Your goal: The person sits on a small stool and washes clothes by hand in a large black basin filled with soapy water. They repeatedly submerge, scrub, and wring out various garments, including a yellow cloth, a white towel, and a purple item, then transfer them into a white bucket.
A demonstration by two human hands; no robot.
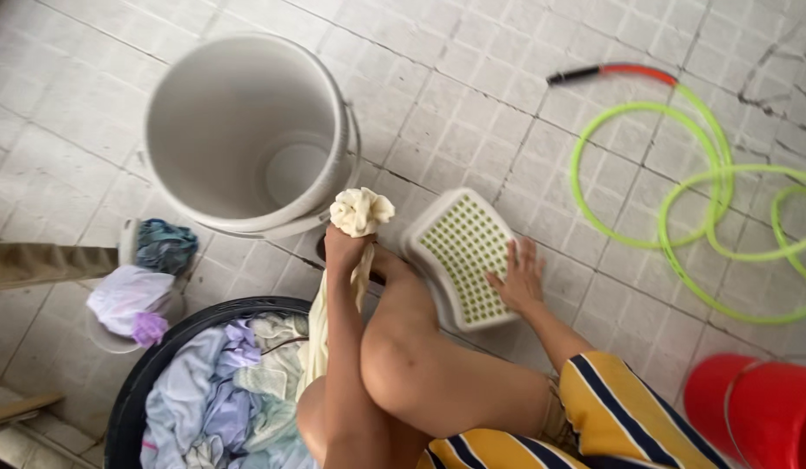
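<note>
My left hand [344,246] is raised and shut on a twisted cream cloth [361,211]; the cloth's tail hangs down along my forearm toward a black basin [130,393] full of pale blue, lilac and green laundry. My right hand [519,278] lies flat with spread fingers on the edge of a small white stool [459,252] with a green dotted top, tipped on the tiled floor. My bare knee [403,352] is between the two arms.
A large empty white bucket [246,130] stands just behind the cream cloth. A small white pail [129,304] with bunched clothes sits at the left. A coiled green hose [720,187] with a red-and-black end lies at the right. A red bucket [763,412] is at bottom right.
</note>
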